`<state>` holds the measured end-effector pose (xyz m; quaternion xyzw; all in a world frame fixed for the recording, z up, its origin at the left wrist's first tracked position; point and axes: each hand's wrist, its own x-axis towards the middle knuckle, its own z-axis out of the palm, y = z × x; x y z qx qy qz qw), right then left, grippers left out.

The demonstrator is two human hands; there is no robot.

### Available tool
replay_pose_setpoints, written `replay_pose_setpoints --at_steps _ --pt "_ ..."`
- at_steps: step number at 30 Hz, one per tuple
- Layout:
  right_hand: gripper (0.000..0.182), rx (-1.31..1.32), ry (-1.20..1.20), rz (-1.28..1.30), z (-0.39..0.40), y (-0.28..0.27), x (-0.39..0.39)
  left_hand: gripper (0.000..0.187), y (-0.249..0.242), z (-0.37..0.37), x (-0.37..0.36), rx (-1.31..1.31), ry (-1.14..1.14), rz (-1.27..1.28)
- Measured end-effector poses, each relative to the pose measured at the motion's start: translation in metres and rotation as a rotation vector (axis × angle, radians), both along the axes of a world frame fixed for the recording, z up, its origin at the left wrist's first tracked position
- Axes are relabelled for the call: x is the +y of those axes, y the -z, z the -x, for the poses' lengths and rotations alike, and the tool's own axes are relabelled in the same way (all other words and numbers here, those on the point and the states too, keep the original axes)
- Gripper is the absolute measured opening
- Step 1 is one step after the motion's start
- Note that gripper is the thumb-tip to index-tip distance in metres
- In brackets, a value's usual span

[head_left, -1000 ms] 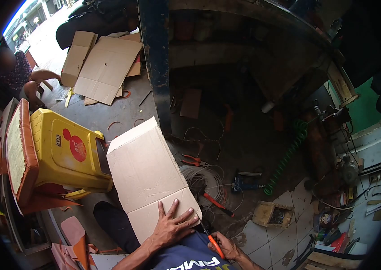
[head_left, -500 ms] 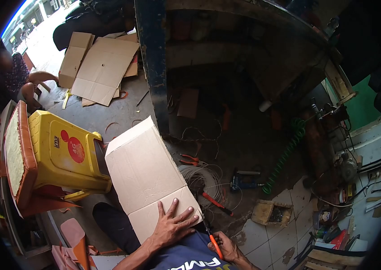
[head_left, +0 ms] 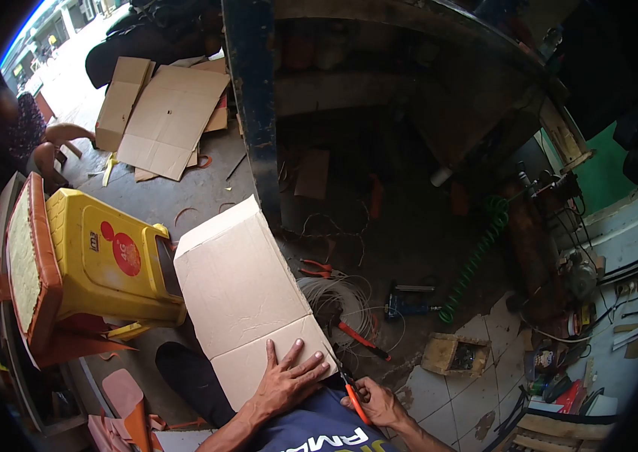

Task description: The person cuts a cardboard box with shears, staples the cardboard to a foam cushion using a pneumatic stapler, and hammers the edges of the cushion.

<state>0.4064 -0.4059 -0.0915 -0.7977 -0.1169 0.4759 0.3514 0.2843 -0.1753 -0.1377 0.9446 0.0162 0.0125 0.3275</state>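
Note:
A creased piece of cardboard (head_left: 240, 282) lies slanted across my lap, with fold lines across it. My left hand (head_left: 287, 383) rests flat on its near end, fingers spread. At the cardboard's near right edge, my right hand (head_left: 376, 403) grips orange-handled scissors (head_left: 356, 404). The dark blades meet that edge, though how far they are open is hard to make out.
A yellow bin (head_left: 112, 252) lies at left beside an orange-edged padded seat (head_left: 36, 264). Flat cardboard sheets (head_left: 172, 120) are on the floor ahead, near a seated person (head_left: 33, 135). Coiled wire (head_left: 338, 301), pliers (head_left: 317, 267), a blue air tool (head_left: 409, 301) and a wooden box (head_left: 454, 355) lie right.
My right hand has turned slightly and shifted up along the cardboard edge with the scissors. My left hand stays pressed on the cardboard, and the view has shifted a little.

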Motion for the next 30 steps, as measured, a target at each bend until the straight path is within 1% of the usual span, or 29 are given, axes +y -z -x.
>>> replay_pose_setpoints --at_steps 1,2,6,9,11,15,17,19,21,23,24,26,27,29,30 --pt "0.060 0.025 -0.031 0.004 -0.004 0.001 0.003 0.058 0.000 0.000 0.000 0.001 -0.005 0.003" --pt "0.060 -0.017 -0.049 0.031 -0.002 0.007 0.001 0.059 -0.001 0.001 0.001 0.003 -0.013 0.007" --pt "0.061 -0.071 -0.029 0.002 0.004 0.010 0.004 0.057 -0.005 0.001 0.003 0.021 -0.016 -0.001" --pt "0.061 -0.078 -0.035 -0.038 -0.006 0.012 0.012 0.056 -0.002 0.005 0.002 -0.031 -0.008 0.023" --pt "0.056 -0.115 -0.058 -0.077 -0.008 0.014 0.024 0.054 0.003 0.008 0.002 -0.147 -0.002 -0.014" --pt "0.061 -0.077 -0.064 -0.033 -0.001 0.018 0.024 0.052 -0.003 0.011 0.003 -0.140 0.037 -0.063" --pt "0.063 -0.047 -0.076 -0.025 -0.005 0.021 0.026 0.050 -0.003 0.010 0.002 -0.194 0.007 -0.048" --pt "0.062 -0.136 0.029 -0.166 0.000 0.032 0.031 0.048 -0.004 0.011 -0.002 -0.212 0.006 -0.024" --pt "0.063 -0.107 0.021 -0.177 -0.006 0.027 0.037 0.047 -0.006 0.012 -0.002 -0.210 0.010 -0.024" --pt "0.063 -0.034 -0.041 -0.053 -0.008 0.019 0.039 0.046 -0.011 0.012 -0.001 -0.208 0.014 -0.014" --pt "0.063 -0.032 -0.039 -0.056 -0.007 0.017 0.040 0.046 -0.013 0.013 -0.001 -0.206 0.019 0.008" --pt "0.057 -0.049 -0.077 -0.066 -0.007 0.016 0.038 0.046 -0.014 0.016 -0.001 -0.205 0.006 0.034" --pt "0.057 -0.053 -0.075 -0.066 -0.008 0.021 0.038 0.047 -0.015 0.016 -0.002 -0.206 -0.010 0.061" --pt "0.050 -0.265 -0.021 -0.233 -0.006 0.035 0.042 0.047 -0.017 0.019 -0.003 -0.211 -0.016 0.080" --pt "0.046 -0.206 -0.004 -0.225 -0.008 0.032 0.044 0.046 -0.019 0.020 -0.002 -0.215 -0.025 0.096"
